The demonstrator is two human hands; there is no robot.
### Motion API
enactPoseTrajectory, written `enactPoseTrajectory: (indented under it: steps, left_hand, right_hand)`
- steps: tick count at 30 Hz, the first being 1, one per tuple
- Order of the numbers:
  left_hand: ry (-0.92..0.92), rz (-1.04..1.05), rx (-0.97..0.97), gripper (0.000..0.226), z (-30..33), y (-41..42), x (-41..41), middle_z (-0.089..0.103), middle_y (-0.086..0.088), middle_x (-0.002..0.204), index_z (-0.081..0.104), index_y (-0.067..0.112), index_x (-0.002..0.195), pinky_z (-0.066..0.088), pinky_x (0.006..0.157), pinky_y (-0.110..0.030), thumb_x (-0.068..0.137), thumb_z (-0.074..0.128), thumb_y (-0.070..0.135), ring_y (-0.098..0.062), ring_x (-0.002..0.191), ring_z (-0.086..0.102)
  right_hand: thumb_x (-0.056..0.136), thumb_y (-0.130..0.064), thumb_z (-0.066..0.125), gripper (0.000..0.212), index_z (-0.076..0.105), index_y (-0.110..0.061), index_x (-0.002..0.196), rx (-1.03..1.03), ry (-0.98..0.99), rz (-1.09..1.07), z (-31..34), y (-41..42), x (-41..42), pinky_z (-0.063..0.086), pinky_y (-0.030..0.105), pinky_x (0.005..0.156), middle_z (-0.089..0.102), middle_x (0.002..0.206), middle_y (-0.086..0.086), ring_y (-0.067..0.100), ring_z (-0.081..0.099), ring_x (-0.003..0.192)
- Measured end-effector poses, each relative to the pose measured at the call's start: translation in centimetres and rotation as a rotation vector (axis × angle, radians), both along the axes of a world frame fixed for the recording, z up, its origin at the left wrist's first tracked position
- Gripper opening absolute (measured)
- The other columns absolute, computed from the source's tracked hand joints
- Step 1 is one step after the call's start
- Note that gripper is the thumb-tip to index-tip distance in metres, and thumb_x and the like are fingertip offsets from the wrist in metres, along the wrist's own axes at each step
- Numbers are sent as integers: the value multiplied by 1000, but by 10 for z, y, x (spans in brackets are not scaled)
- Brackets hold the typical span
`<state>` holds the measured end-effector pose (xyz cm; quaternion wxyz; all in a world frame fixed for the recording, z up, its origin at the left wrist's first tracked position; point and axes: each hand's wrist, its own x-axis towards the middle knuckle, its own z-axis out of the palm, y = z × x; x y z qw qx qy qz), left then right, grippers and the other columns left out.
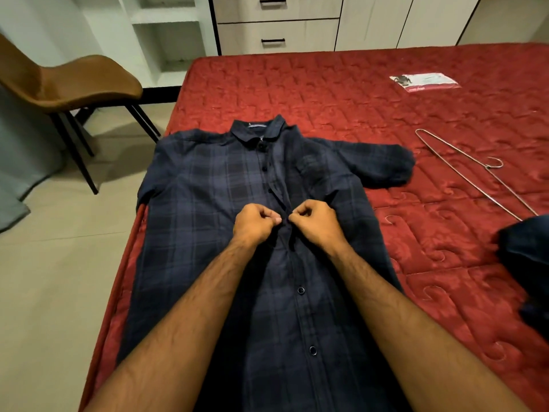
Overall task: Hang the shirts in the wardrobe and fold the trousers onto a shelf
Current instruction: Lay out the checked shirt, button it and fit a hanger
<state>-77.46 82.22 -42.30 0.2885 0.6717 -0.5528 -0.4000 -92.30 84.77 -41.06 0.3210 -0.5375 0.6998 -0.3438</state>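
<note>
A dark blue checked short-sleeved shirt [208, 203] lies flat, front up, on the red quilted bed [326, 84], collar away from me. My left hand [255, 223] and my right hand [315, 223] meet at the button placket at mid-chest. Each pinches the placket fabric with curled fingers, thumb against fingertips. The placket gapes above my hands, while two buttons lower down look fastened. A bare wire hanger [472, 171] lies on the bed to the right of the shirt. A dark garment [525, 263] sits bunched at the right edge, partly out of frame.
A brown chair [74, 81] stands on the tiled floor left of the bed. White open shelves [166, 22] and a drawer unit [276, 25] line the far wall, with pale wardrobe doors [410, 19] to their right. A plastic packet [424, 81] lies far on the bed.
</note>
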Motion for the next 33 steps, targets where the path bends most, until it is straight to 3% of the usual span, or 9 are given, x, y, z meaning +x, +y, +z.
enactPoseTrajectory:
  steps: [6,11,19,23,28,33]
  left_hand:
    - [236,42,50,17,1,-1,6,73,2,78,73,21,72,48,74,-22,82,79,9,-10,80,65]
    - [275,45,70,17,0,-3,7,73,1,78,73,20,72,50,77,-26,82,79,7,-13,81,65]
    - [208,79,49,16,-4,-4,3,75,-3,82,72,22,69,56,93,-40,83,78,17,-21,92,71]
    - [244,96,71,28,1,-1,3,76,-2,79,73,16,71,55,85,-32,80,81,42,-17,86,72]
    - [114,167,24,23,-3,0,-1,68,2,81,61,21,68,48,76,-27,82,80,20,-17,85,64]
    - [171,191,35,29,-8,-1,-1,66,-3,89,55,24,76,50,80,-33,80,79,8,-18,84,60]
  right_hand:
    - [73,-14,85,21,64,-13,71,-52,-219,-37,-7,-2,3,41,13,52,61,63,-5,3,51,55]
    - [74,-10,85,24,62,-15,70,-61,-304,-23,-13,-2,9,39,16,51,58,59,-5,0,47,50]
    - [83,-6,75,4,75,-7,88,-106,-287,21,-19,3,11,50,25,72,71,79,2,10,63,72]
    - [88,-5,69,8,77,-5,89,-119,-308,70,-19,6,5,53,26,79,75,86,6,11,68,81]
    - [80,-6,80,5,76,-10,80,-80,-301,115,-18,0,3,54,23,72,74,79,5,8,67,70]
    - [73,-9,85,16,70,-13,73,51,-262,109,-22,-10,6,45,26,61,69,71,12,15,59,63]
